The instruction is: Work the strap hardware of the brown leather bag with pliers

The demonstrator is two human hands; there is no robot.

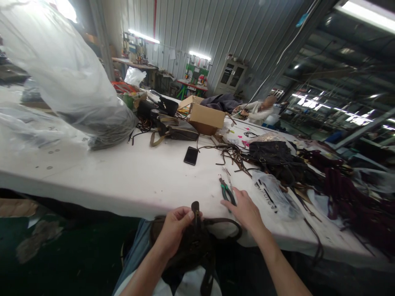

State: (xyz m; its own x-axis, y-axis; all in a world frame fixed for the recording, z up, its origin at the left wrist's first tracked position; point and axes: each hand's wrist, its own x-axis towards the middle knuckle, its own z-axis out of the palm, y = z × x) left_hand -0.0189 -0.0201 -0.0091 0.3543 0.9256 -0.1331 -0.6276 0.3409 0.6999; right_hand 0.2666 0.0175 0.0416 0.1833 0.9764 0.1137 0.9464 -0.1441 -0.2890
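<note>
A dark bag [188, 250] with straps rests on my lap at the table's near edge. My left hand [177, 226] pinches a dark strap tab [195, 207] of this bag between thumb and fingers. On the table, my right hand [243, 207] reaches over the handles of the green-handled pliers [226, 191], thumb and fingers spread to either side. A thin metal tool [228, 176] lies beside the pliers, its lower end close to the fingers. Whether the right fingers grip either tool is not clear.
On the white table [129, 176] are a black phone [191, 156], a cardboard box [206, 118], dark cords [234, 158], bags and a clear plastic bag [274, 197]. A large plastic sack [77, 74] stands at left. A person [259, 112] is at the far side.
</note>
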